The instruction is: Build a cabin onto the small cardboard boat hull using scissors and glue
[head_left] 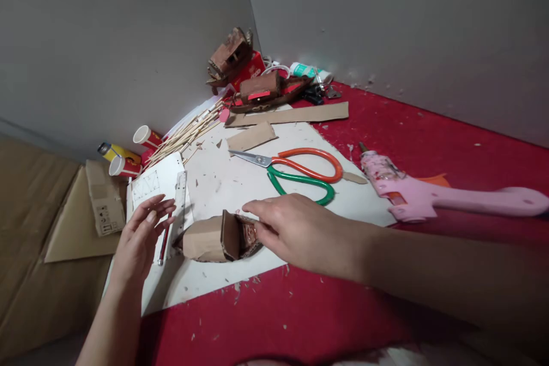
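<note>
A small cardboard boat model [205, 240] with a curved roof rests on white paper. My right hand [289, 226] is at its right end, thumb against the hull and index finger along the far side, gripping that end. My left hand [143, 229] is raised to the left of the model, fingers apart and holding nothing. Close to it lie a dark red pencil [163, 247] and a clear ruler [180, 194]. Beyond my right hand are scissors [259, 160] with one orange and one green handle, their blades nearly together.
A pink glue gun [429, 191] lies on the red tabletop [326, 320] at right. Cardboard strips [291, 115], wooden sticks [189, 132] and two brown boat models [259, 88] are farther back. Paper cups [143, 136] and a cardboard box [105, 200] stand at left. Grey walls enclose the back.
</note>
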